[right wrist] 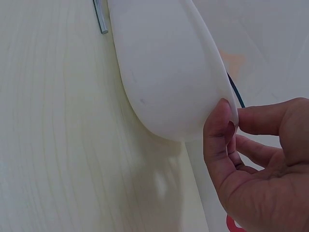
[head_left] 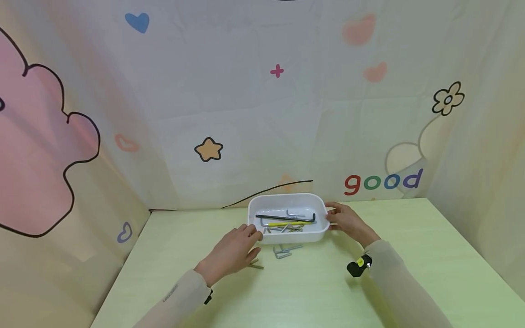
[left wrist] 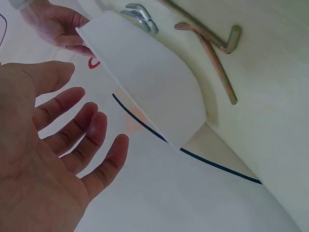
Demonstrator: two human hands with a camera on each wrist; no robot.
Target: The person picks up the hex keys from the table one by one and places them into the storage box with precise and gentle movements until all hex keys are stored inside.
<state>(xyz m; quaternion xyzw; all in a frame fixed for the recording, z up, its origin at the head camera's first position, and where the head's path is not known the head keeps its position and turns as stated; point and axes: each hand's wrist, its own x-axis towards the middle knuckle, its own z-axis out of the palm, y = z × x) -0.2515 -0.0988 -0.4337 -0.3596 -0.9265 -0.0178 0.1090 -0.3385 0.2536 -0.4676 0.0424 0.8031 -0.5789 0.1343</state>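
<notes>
A white plastic bin [head_left: 283, 238] stands at the back of the table with several hex keys in it, among them a long black hex key [head_left: 283, 218] and a yellow hex key [head_left: 287, 223]. My right hand [head_left: 348, 222] pinches the bin's right rim between thumb and fingers, plain in the right wrist view. Near the front left corner hovers my left hand [head_left: 231, 250], its fingers loosely bent and holding nothing; the left wrist view shows it apart from the bin. Silver hex keys [head_left: 283, 253] lie before the bin. Bronze-coloured hex keys [left wrist: 212, 58] lie under the left hand, partly hidden in the head view.
The pale wooden table [head_left: 311, 291] ends at a printed cloth [head_left: 254, 114] right behind the bin. Cloth also hangs along the left and right sides. A black wrist device [head_left: 359, 265] sits on the right sleeve.
</notes>
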